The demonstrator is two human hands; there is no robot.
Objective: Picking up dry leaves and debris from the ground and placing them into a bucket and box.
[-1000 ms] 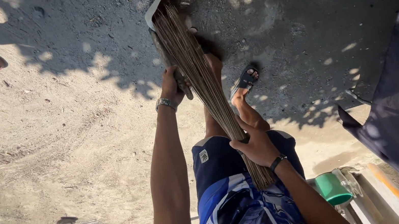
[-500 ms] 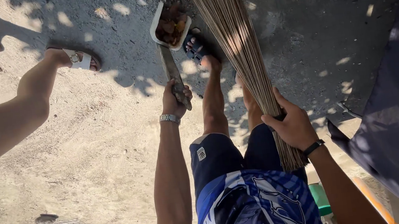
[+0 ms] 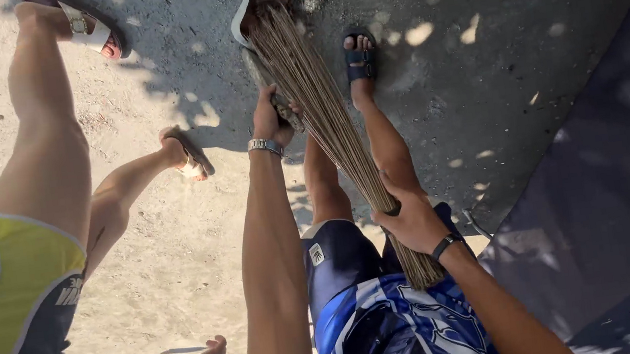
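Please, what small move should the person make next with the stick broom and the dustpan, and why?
Probably one more short stroke toward the dustpan. The right hand grips the stick broom near its bound end, its tips lie at the pan's mouth, and the left hand holds the pan's handle against the ground, so loose dirt there can go in.

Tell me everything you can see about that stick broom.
The stick broom is a long bundle of thin, stiff, straw-brown ribs with no separate handle. It slants from the right hand, which grips it near the bound end, up to the ground, where its spread tips meet the white dustpan. The left hand holds the dustpan's handle beside it. Dappled sunlight falls across it.
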